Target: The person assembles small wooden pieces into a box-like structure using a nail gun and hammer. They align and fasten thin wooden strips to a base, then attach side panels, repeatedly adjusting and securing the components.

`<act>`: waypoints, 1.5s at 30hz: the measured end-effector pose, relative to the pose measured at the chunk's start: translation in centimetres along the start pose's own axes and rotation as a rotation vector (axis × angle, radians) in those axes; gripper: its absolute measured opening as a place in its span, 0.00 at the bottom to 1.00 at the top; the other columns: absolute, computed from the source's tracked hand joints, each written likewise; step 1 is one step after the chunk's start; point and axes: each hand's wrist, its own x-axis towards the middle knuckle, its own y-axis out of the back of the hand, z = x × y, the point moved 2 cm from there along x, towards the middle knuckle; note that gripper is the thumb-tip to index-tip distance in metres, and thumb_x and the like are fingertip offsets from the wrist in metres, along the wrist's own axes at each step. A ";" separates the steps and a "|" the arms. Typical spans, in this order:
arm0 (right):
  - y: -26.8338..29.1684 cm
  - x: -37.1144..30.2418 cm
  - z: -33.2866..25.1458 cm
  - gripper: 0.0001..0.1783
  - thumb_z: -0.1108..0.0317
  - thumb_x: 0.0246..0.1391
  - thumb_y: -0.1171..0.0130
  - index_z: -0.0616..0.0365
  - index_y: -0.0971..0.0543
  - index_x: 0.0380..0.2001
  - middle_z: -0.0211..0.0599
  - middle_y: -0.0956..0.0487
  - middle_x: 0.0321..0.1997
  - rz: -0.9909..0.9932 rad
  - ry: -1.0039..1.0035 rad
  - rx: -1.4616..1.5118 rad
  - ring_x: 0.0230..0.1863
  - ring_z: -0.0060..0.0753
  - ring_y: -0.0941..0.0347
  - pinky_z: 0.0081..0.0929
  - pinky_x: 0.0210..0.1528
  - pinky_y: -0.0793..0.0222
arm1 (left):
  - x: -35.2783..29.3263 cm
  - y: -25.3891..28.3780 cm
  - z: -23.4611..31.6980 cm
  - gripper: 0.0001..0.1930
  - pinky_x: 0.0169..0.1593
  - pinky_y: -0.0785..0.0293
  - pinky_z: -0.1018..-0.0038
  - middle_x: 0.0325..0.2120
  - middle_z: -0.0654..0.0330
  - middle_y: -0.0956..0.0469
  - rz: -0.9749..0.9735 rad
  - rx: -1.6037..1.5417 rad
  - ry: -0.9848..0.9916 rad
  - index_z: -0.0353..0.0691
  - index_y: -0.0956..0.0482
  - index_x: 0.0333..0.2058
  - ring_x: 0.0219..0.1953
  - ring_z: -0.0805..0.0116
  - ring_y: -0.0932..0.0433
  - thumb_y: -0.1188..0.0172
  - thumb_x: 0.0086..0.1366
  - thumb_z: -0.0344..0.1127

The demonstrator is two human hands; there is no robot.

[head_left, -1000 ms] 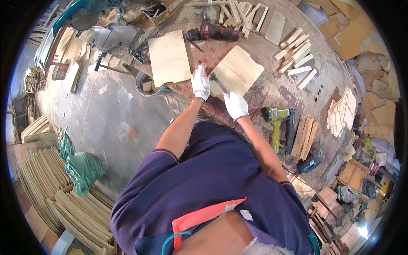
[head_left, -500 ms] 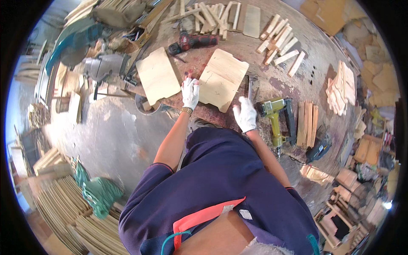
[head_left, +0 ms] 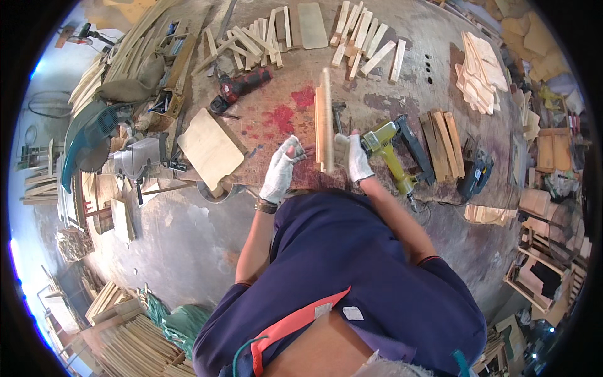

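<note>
A pale wooden board (head_left: 323, 119) stands on its edge between my hands, its narrow side toward me and slightly blurred. My right hand (head_left: 357, 160), in a white glove, has its fingers against the board's right face and steadies it. On the other side, my gloved left hand (head_left: 279, 171) is apart from the board, fingers loosely bent and thumb spread, with nothing in it. A second pale board with notched corners (head_left: 210, 147) lies flat to the left. A hammer (head_left: 338, 113) lies just beyond the upright board, partly hidden. Right of my right hand is a yellow-green nail gun (head_left: 391, 151).
A red and black cordless drill (head_left: 242, 87) lies at the far left of the workbench (head_left: 282, 122). Several wood strips (head_left: 367, 39) lie at the back, with stacked cut pieces (head_left: 480, 72) at far right. Short slats (head_left: 443, 144) sit near the nail gun. A circular saw (head_left: 94, 141) stands left.
The board that lay flat between my hands is now raised on its edge. My left hand is beside it; my right hand has come against it. The view has shifted.
</note>
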 end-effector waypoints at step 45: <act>2.2 -6.2 6.3 0.21 0.56 0.63 0.48 0.64 0.19 0.28 0.42 0.16 0.21 0.405 0.125 -0.337 0.19 0.36 0.17 0.32 0.19 0.21 | 9.2 8.9 -5.9 0.31 0.50 0.23 0.64 0.46 0.53 0.22 -0.197 0.445 0.591 0.29 0.26 0.56 0.44 0.63 0.22 0.41 0.71 0.56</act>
